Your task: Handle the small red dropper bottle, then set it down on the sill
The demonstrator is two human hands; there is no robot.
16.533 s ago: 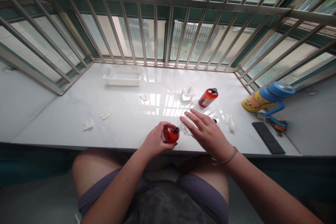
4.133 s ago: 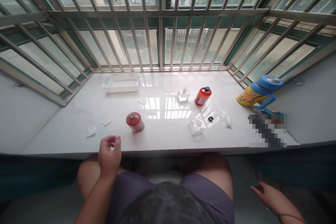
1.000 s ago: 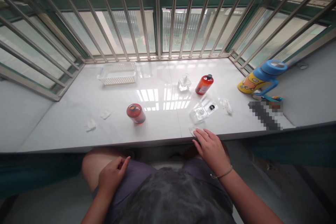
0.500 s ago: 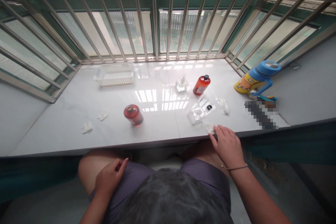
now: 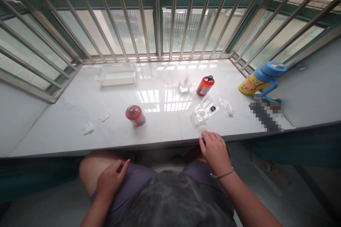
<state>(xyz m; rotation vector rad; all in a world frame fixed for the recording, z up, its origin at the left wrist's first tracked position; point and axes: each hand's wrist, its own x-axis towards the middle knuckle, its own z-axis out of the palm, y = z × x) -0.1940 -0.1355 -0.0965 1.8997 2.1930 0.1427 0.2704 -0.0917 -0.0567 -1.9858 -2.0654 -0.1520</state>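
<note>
My right hand (image 5: 216,151) is at the front edge of the white counter. Its fingers are pinched on a crumpled white tissue (image 5: 203,130), mostly hidden by the fingertips. Just beyond them stands a clear square glass bottle (image 5: 199,117), uncapped, with a small black ring-like part (image 5: 212,108) and a clear piece beside it. My left hand (image 5: 112,177) rests on my left thigh, fingers curled in and thumb stretched out, with nothing seen in it. An open red-brown bottle (image 5: 135,115) stands on the counter left of centre.
An orange-red bottle with black cap (image 5: 205,86) and a clear pump bottle (image 5: 184,84) stand farther back. Two crumpled tissues (image 5: 103,116) lie left. A white basket (image 5: 116,75) sits by the window bars. On the right are a blue-yellow flask (image 5: 259,79) and a small clear plastic item (image 5: 228,108).
My right hand has slid left along the counter's front edge, taking the white tissue with it. My left hand has stayed on the thigh.
</note>
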